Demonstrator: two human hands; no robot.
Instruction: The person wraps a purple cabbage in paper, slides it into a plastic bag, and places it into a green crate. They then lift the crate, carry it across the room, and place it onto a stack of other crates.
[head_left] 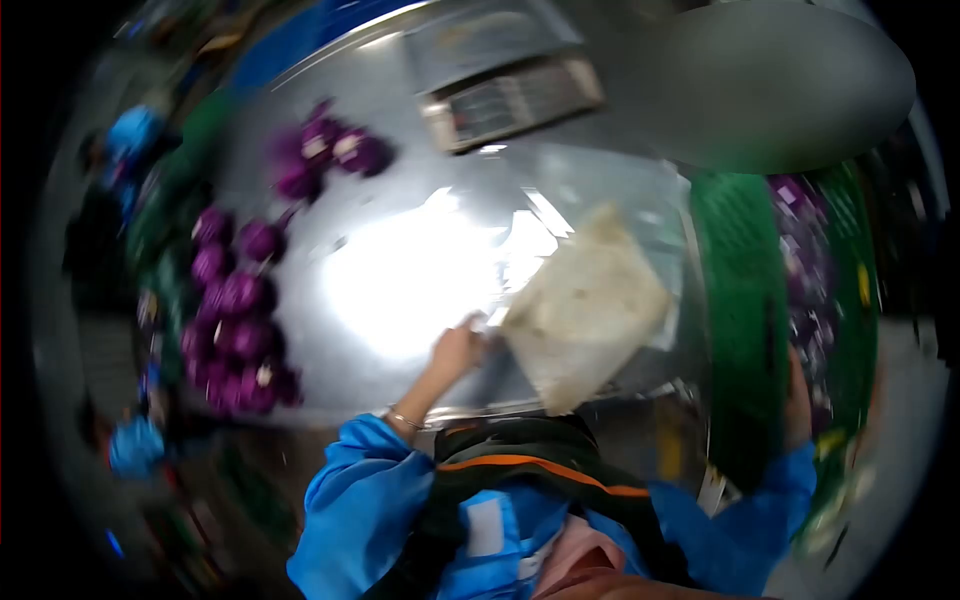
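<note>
The pale sheet (588, 305) lay flat on the metal table (370, 390), between the left hand (458, 352) and the green crate (740, 330). Its long axis ran from the near table edge toward the scale (515, 105), the far corner leaning slightly right. The left fingers were bunched beside its left corner; blur hid any pinch. The right hand (797, 405) was at the crate, its grip undeterminable. Purple cabbages (240, 340) lay left.

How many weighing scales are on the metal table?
1: the scale near the table's far edge, right of the purple vegetables. The blur at upper right may hide another.
</note>
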